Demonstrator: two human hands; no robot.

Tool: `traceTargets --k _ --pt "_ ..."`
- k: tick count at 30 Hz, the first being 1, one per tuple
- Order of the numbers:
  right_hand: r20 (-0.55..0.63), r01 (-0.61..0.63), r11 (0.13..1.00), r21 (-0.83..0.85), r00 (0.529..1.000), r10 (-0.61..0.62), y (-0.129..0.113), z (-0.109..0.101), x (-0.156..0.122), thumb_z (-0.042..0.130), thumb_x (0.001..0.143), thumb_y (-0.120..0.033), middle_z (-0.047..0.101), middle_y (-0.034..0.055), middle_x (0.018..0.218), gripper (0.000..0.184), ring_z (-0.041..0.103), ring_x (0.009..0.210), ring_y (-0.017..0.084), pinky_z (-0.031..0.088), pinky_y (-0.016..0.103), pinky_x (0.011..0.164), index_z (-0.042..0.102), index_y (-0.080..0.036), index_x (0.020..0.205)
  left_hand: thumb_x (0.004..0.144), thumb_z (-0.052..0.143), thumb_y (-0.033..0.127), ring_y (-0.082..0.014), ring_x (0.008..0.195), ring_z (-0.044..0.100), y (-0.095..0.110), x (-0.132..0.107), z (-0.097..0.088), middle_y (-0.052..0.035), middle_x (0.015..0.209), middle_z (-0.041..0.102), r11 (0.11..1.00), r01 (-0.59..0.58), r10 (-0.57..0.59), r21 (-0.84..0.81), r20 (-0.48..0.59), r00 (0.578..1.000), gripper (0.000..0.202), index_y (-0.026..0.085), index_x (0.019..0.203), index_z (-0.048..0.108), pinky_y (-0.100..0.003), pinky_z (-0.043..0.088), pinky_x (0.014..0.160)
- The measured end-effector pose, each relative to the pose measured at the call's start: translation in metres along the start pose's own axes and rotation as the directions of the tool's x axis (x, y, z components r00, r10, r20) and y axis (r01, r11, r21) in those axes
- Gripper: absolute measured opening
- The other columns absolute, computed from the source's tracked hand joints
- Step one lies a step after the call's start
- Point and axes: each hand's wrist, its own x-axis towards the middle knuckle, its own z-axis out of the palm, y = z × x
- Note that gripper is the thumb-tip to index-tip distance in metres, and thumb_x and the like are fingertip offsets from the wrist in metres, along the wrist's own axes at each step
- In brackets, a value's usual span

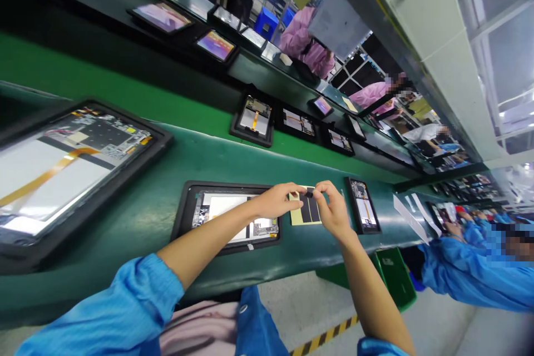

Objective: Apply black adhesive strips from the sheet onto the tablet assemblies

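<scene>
My left hand (278, 200) and my right hand (332, 208) meet above the green bench edge, both pinching a small black piece (309, 193) between their fingertips. Just beneath them lies a yellowish sheet (303, 214) carrying dark rectangular strips. An opened tablet in a black tray (227, 217) rests under my left forearm, its white panel and circuit boards showing. A smaller opened device (362, 204) lies just right of my right hand.
A large opened tablet (62, 164) sits at the near left. Further trays (254, 119) ride the green conveyor (137, 97) behind. Workers in pink (306, 47) and blue (471, 272) stand along the line. White strips (406, 214) lie to the right.
</scene>
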Motion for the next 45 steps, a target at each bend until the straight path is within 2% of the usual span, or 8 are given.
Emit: traceTargets --k 4,7,12,16,19,22,30,45 --pt "0.070 0.067 0.993 0.097 0.995 -0.074 -0.024 0.018 0.009 0.052 0.103 -0.032 0.061 0.0018 0.084 0.020 0.058 0.079 0.018 0.047 0.032 0.075 0.057 -0.025 0.084 0.100 0.049 0.036 -0.0148 0.076 0.063 0.006 -0.016 -0.018 -0.0018 0.085 0.072 0.989 0.016 -0.015 -0.145 0.009 1.000 0.033 0.015 0.104 0.074 -0.026 0.051 0.068" --pt "0.084 0.082 0.991 0.106 0.992 -0.091 -0.036 0.030 0.015 0.052 0.102 -0.033 0.061 0.0022 0.084 0.020 0.058 0.079 0.019 0.047 0.033 0.074 0.056 -0.025 0.084 0.098 0.053 0.037 -0.0133 0.069 0.059 0.007 -0.032 -0.029 -0.0001 0.075 0.069 0.980 0.042 -0.048 -0.195 -0.028 0.998 0.032 0.014 0.091 0.074 -0.024 0.047 0.064" --pt "0.109 0.110 0.985 0.131 0.986 -0.124 -0.058 0.047 0.019 0.052 0.102 -0.030 0.062 0.0021 0.085 0.018 0.059 0.080 0.020 0.046 0.034 0.075 0.056 -0.025 0.085 0.086 0.063 0.028 -0.0159 0.080 0.067 0.001 -0.075 -0.055 -0.0049 0.098 0.078 0.972 0.139 -0.170 -0.190 -0.160 0.972 0.032 0.015 0.114 0.074 -0.026 0.053 0.070" --pt "0.229 0.136 0.968 0.211 0.956 -0.185 -0.084 0.069 0.009 0.051 0.104 -0.026 0.062 0.0032 0.090 0.015 0.060 0.085 0.020 0.046 0.035 0.079 0.058 -0.026 0.091 0.090 0.056 0.028 -0.0195 0.095 0.069 -0.003 -0.132 -0.086 -0.0077 0.111 0.077 0.964 0.249 -0.267 -0.097 -0.389 0.882 0.032 0.018 0.115 0.074 -0.032 0.055 0.081" --pt "0.378 0.149 0.952 0.267 0.893 -0.246 -0.110 0.095 -0.006 0.051 0.105 -0.025 0.063 0.0045 0.096 0.013 0.060 0.091 0.022 0.046 0.037 0.083 0.059 -0.026 0.095 0.096 0.054 0.032 -0.0218 0.106 0.069 -0.002 -0.177 -0.099 -0.0073 0.113 0.076 0.956 0.283 -0.187 0.081 -0.577 0.795 0.029 0.020 0.112 0.074 -0.039 0.055 0.096" --pt "0.484 0.170 0.941 0.291 0.823 -0.298 -0.131 0.123 -0.017 0.052 0.104 -0.023 0.063 0.0062 0.109 0.009 0.060 0.101 0.022 0.047 0.037 0.088 0.059 -0.026 0.099 0.099 0.052 0.030 -0.0222 0.112 0.067 -0.001 -0.211 -0.092 -0.0076 0.117 0.075 0.920 0.315 -0.099 0.231 -0.643 0.760 0.027 0.020 0.112 0.073 -0.041 0.054 0.102" --pt "0.485 0.070 0.976 0.204 0.859 -0.163 -0.118 0.164 -0.006 0.051 0.104 -0.024 0.059 0.0079 0.109 0.013 0.060 0.101 0.023 0.049 0.038 0.090 0.061 -0.024 0.096 0.099 0.053 0.023 -0.0262 0.127 0.060 -0.007 -0.243 -0.051 -0.0084 0.131 0.070 0.838 0.373 -0.054 0.398 -0.620 0.782 0.027 0.023 0.116 0.074 -0.046 0.051 0.110" --pt "0.465 0.040 0.984 0.171 0.878 -0.116 -0.113 0.163 -0.002 0.048 0.104 -0.023 0.056 0.0076 0.104 0.015 0.059 0.097 0.022 0.051 0.037 0.089 0.058 -0.024 0.093 0.099 0.055 0.026 -0.0376 0.143 0.049 0.000 -0.237 -0.047 -0.0143 0.147 0.061 0.713 0.306 -0.007 0.631 -0.430 0.903 0.031 0.023 0.124 0.073 -0.061 0.042 0.116"
